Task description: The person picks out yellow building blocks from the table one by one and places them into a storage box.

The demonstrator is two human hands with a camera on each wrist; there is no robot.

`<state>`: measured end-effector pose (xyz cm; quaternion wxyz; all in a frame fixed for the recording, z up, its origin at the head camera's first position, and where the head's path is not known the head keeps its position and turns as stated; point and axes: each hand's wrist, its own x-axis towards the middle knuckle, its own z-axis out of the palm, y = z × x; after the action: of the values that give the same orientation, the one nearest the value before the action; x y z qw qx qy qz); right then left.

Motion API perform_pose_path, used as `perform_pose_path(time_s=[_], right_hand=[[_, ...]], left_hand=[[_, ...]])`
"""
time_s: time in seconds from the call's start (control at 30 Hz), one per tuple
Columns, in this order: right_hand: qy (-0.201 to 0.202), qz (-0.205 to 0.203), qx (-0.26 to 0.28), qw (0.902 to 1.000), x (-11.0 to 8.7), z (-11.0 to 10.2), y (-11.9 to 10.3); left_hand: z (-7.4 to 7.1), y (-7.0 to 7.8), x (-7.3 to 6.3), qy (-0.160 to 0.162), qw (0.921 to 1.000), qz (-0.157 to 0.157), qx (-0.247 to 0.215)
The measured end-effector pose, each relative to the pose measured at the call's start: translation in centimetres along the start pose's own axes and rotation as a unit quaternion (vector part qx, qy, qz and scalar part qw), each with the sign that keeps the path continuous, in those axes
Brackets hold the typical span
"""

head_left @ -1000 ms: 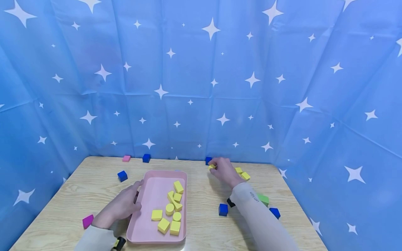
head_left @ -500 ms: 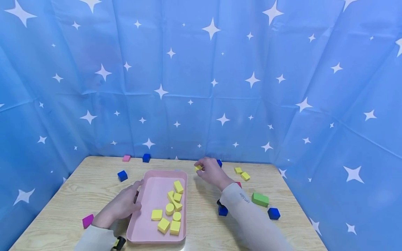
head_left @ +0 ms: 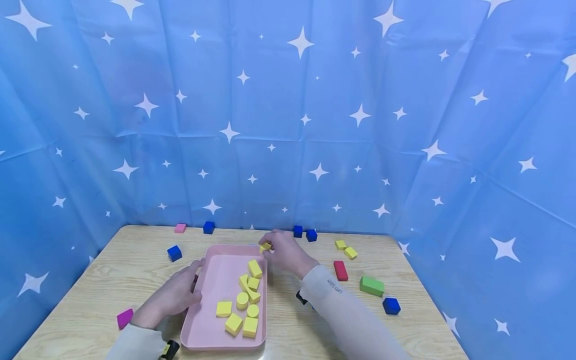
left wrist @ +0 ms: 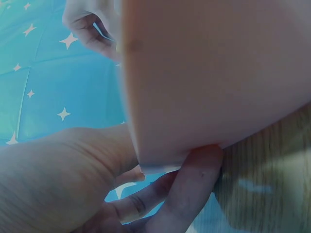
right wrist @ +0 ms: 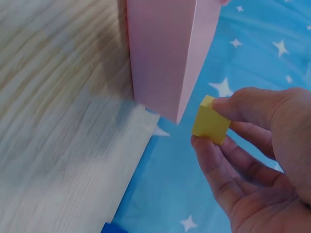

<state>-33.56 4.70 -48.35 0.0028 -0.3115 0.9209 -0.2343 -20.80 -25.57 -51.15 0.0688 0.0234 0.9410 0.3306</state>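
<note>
My right hand (head_left: 285, 252) pinches a small yellow block (right wrist: 212, 122) between thumb and fingertips, just past the far right corner of the pink tray (head_left: 216, 275). In the right wrist view the block is apart from the tray's wall. My left hand (head_left: 173, 292) holds the tray at its left side; in the left wrist view its fingers (left wrist: 197, 174) touch the tray's wall and the thumb is partly hidden. Several yellow blocks (head_left: 233, 324) of different shapes lie in the tray, mostly along its right side.
Two yellow blocks (head_left: 351, 252), a red block (head_left: 340, 270), a green block (head_left: 371, 286) and a blue cube (head_left: 391, 306) lie at the right of the table. More blue cubes (head_left: 311, 235) stand near the back. A pink block (head_left: 180, 228) and a magenta block (head_left: 124, 318) lie left.
My right hand has moved left with the yellow block, from near the blue cubes to the tray's far right corner. The left hand and the tray have stayed put.
</note>
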Motion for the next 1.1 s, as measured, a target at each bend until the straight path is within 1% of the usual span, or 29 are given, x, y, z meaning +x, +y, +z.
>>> perform_pose_path(time_s=[0.13, 0.23, 0.47, 0.73, 0.93, 1.1], right_hand=[[-0.017, 0.013, 0.006, 0.9998, 0.0, 0.5, -0.8], [-0.024, 0.013, 0.008, 0.9996, 0.1, 0.9, -1.0], [-0.018, 0.0, 0.003, 0.9998, 0.5, 1.4, -1.0], [-0.023, 0.011, 0.015, 0.9996, 0.9, 1.6, -0.8], [-0.03, 0.017, 0.01, 0.9993, 1.0, 1.9, -0.6], [-0.027, 0.018, 0.01, 0.9994, 0.9, 1.7, -0.6]], left_hand=[[0.0, -0.1, 0.0, 0.0, 1.0, 0.0, 0.0], [0.1, -0.1, 0.0, -0.001, 1.0, -0.001, 0.0], [0.2, 0.0, 0.1, 0.0, 1.0, -0.003, 0.0], [0.1, -0.2, 0.1, 0.0, 1.0, -0.004, -0.003], [0.2, -0.2, 0.1, -0.001, 0.9999, -0.008, -0.01], [0.2, -0.2, 0.1, -0.001, 1.0, -0.008, -0.002]])
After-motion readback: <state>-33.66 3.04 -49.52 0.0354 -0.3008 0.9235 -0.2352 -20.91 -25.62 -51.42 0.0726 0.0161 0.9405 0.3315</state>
